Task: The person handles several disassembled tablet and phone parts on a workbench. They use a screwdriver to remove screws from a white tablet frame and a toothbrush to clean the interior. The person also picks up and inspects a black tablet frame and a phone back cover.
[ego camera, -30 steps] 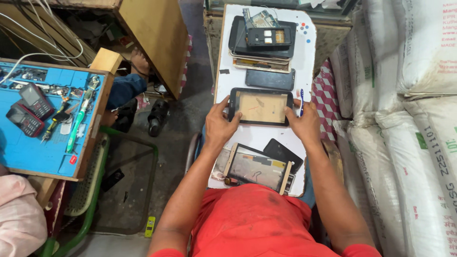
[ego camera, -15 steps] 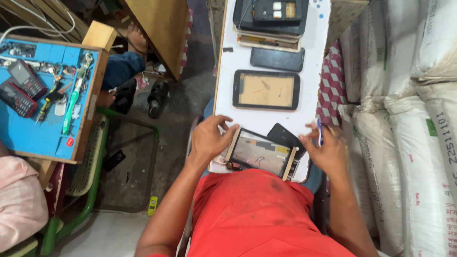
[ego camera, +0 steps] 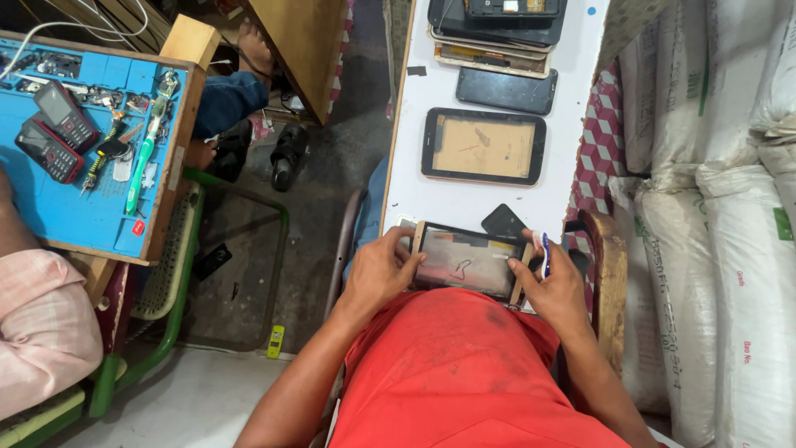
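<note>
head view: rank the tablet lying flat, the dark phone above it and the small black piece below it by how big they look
1. tablet
2. dark phone
3. small black piece

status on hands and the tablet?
Left hand and right hand grip near tablet by its ends. Right also holds pen. Second tablet beyond, apart.

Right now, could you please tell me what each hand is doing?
Left hand: closed on the left end of the tablet panel.
Right hand: grips the panel's right end, with a small blue-and-white tool between its fingers.
</note>
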